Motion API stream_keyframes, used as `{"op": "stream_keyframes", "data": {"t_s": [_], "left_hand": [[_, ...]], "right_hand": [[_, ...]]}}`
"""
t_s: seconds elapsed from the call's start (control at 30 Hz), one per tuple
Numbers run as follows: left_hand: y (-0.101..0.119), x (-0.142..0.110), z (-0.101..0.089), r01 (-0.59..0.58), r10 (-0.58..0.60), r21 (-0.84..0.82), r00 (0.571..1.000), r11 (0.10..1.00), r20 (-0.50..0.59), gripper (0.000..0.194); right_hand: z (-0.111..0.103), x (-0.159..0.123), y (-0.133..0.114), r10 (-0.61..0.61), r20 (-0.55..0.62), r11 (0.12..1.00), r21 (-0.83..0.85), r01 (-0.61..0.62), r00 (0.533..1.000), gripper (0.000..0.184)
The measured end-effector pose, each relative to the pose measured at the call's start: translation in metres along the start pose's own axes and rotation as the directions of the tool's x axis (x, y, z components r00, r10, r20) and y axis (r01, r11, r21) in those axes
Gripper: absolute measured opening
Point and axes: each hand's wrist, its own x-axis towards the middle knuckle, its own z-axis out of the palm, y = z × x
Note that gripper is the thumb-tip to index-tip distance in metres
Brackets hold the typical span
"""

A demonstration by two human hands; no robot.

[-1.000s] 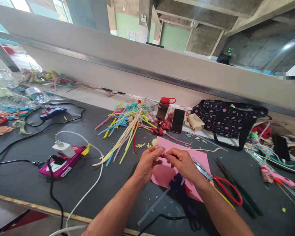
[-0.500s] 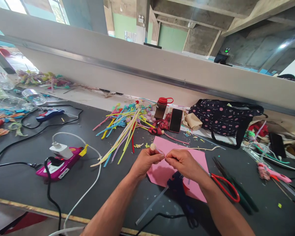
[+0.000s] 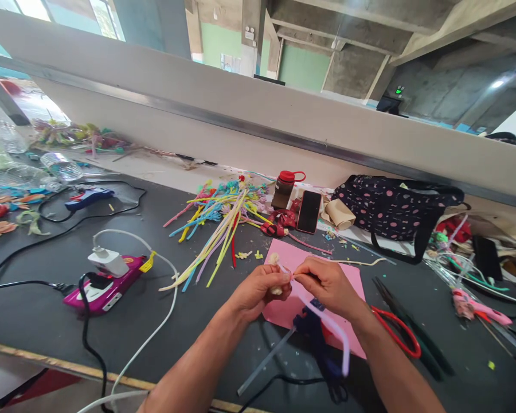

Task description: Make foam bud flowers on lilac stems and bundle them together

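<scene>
Over a pink sheet [image 3: 348, 275], my left hand [image 3: 255, 291] is closed round a small cream fuzzy piece [image 3: 274, 259], which shows above and below the fingers. A lavender pipe cleaner [image 3: 335, 328] runs from beside that piece, past the fingertips, and hangs in a curve to the lower right. My right hand [image 3: 329, 285] pinches close to the left fingertips; its fingers appear to hold the thin lavender strand, though the exact grip is partly hidden. Beneath the hands lies a dark blue glue gun [image 3: 312, 330] with a translucent glue stick [image 3: 264, 362] poking out.
Colourful pipe cleaners [image 3: 215, 229] are heaped ahead. Red-handled scissors [image 3: 406, 341] and dark green-handled pliers [image 3: 430, 350] lie right of the sheet. A phone [image 3: 308, 212], bottle [image 3: 284, 189] and patterned bag [image 3: 395, 209] stand behind; a magenta power strip [image 3: 116, 292] sits left.
The lavender pipe cleaner's long end has swung into view below the right hand. My left hand has turned, showing more of the cream piece, and both hands stay close together.
</scene>
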Motion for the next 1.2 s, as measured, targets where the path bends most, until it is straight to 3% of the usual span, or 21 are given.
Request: {"op": "stream_keyframes", "data": {"t_s": [0.1, 0.2, 0.37, 0.5, 0.6, 0.67, 0.73, 0.83, 0.9, 1.0, 1.1, 1.2], "left_hand": [[-0.003, 0.001, 0.001, -0.012, 0.002, -0.139, 0.997, 0.99, -0.072, 0.016], [-0.01, 0.003, 0.003, -0.075, 0.038, -0.213, 0.984, 0.974, -0.172, 0.016], [-0.017, 0.008, 0.002, -0.239, 0.169, -0.183, 0.928, 0.954, -0.333, 0.018], [-0.015, 0.013, -0.005, -0.348, 0.281, -0.044, 0.819, 0.937, -0.501, 0.019], [-0.013, 0.016, -0.013, -0.382, 0.394, 0.144, 0.731, 0.913, -0.558, 0.018], [-0.013, 0.017, -0.018, -0.354, 0.481, 0.329, 0.701, 0.876, -0.526, 0.016], [-0.014, 0.018, -0.022, -0.293, 0.523, 0.479, 0.712, 0.828, -0.469, 0.014], [-0.015, 0.017, -0.023, -0.211, 0.476, 0.555, 0.788, 0.804, -0.39, 0.012], [-0.014, 0.015, -0.02, -0.189, 0.402, 0.528, 0.857, 0.828, -0.322, 0.009], [-0.01, 0.011, -0.012, -0.188, 0.282, 0.408, 0.942, 0.893, -0.183, 0.008], [-0.005, 0.005, -0.006, -0.179, 0.209, 0.286, 0.975, 0.941, -0.078, 0.009], [0.0, 0.001, -0.004, -0.162, 0.172, 0.257, 0.985, 0.953, -0.015, 0.01]], "right_hand": [[0.017, -0.002, 0.001, -0.045, -0.219, 0.998, -0.041, 0.037, 0.975, 0.013], [0.029, -0.004, 0.002, -0.06, -0.296, 0.994, -0.101, 0.031, 0.953, 0.013], [0.046, -0.003, 0.004, -0.011, -0.284, 0.991, -0.134, -0.029, 0.959, 0.021], [0.064, -0.004, 0.008, 0.065, -0.275, 0.997, -0.027, -0.075, 0.959, 0.023], [0.067, -0.007, 0.003, 0.063, -0.164, 0.984, -0.154, -0.089, 0.984, 0.02], [0.06, -0.009, -0.003, 0.023, -0.09, 0.952, -0.302, -0.049, 0.996, 0.02], [0.046, -0.009, -0.008, -0.009, -0.065, 0.916, -0.401, -0.018, 0.998, 0.021], [0.022, -0.006, -0.007, 0.003, -0.174, 0.931, -0.36, -0.066, 0.985, 0.02], [0.009, -0.003, 0.002, 0.07, -0.236, 0.968, -0.22, -0.123, 0.969, 0.018], [0.003, 0.002, 0.018, 0.237, -0.198, 0.971, 0.043, -0.233, 0.951, 0.017], [0.007, 0.007, 0.03, 0.331, -0.129, 0.932, 0.203, -0.301, 0.935, 0.018], [0.014, 0.009, 0.032, 0.309, -0.139, 0.937, 0.215, -0.275, 0.941, 0.016]]}}
